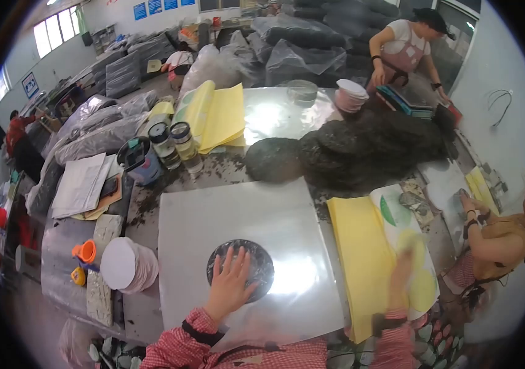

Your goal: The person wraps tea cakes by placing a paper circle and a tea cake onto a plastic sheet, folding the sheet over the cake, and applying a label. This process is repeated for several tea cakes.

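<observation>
My left hand [230, 284] lies flat, fingers spread, on a dark round disc [260, 258] with a shiny surface. That disc rests on a square silvery-white sheet [192, 240] in front of me. Off to the right, my right hand [403, 267] is smeared by motion above a white printed bag [387, 206] with green and pale yellow areas. Its fingers cannot be made out. Beside that bag lies a yellow sheet [358, 258], partly under it. Left of the silvery sheet stands a stack of round white papers [120, 264].
Dark round cakes [367, 144] are heaped behind the sheet. Two jars [184, 144], a dark bucket [140, 163], yellow bags [222, 117] and an orange cup [86, 250] stand around. One co-worker [401, 52] works at the far right, another [496, 246] at the near right.
</observation>
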The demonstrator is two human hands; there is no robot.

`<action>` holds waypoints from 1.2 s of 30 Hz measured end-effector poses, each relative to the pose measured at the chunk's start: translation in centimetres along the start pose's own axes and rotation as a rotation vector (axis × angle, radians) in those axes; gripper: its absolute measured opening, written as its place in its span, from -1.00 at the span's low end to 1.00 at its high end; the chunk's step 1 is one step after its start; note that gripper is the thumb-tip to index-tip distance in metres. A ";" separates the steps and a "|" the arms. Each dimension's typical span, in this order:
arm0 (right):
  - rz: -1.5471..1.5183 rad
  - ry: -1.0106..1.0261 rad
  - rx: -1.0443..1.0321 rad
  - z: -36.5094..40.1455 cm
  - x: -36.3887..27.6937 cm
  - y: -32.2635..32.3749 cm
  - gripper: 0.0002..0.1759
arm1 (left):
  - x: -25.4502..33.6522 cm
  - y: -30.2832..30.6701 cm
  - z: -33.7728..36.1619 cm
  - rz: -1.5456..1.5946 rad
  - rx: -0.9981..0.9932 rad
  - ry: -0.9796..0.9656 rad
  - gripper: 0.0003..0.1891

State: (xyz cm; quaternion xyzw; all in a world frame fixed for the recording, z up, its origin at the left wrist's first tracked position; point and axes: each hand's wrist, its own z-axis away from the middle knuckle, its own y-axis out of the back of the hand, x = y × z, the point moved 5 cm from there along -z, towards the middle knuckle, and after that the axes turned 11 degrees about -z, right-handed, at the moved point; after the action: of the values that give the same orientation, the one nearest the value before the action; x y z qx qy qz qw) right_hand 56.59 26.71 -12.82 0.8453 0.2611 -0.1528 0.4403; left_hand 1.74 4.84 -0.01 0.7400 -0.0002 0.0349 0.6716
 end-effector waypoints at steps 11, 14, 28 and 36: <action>-0.434 0.773 -0.961 4.8 -48.2 -8.3 0.07 | -1.7 -3.3 0.8 0.673 0.160 -0.005 -0.24; -0.949 0.268 -1.076 4.6 -47.7 -10.7 -0.18 | -0.7 -2.1 0.6 0.550 0.134 -0.052 -0.33; -0.448 0.800 -1.052 9.5 -50.5 -13.4 -0.16 | -4.3 3.7 4.5 0.371 0.164 0.420 -0.67; -0.724 0.356 -0.968 10.2 -48.3 -14.1 -0.28 | 0.5 6.0 9.3 0.288 0.178 0.423 -0.51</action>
State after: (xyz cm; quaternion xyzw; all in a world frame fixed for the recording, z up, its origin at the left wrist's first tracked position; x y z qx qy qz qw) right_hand 8.73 10.25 -4.38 0.4206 0.6397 -0.0134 0.6432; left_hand 2.47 -4.92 5.06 0.7649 0.0379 0.2836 0.5771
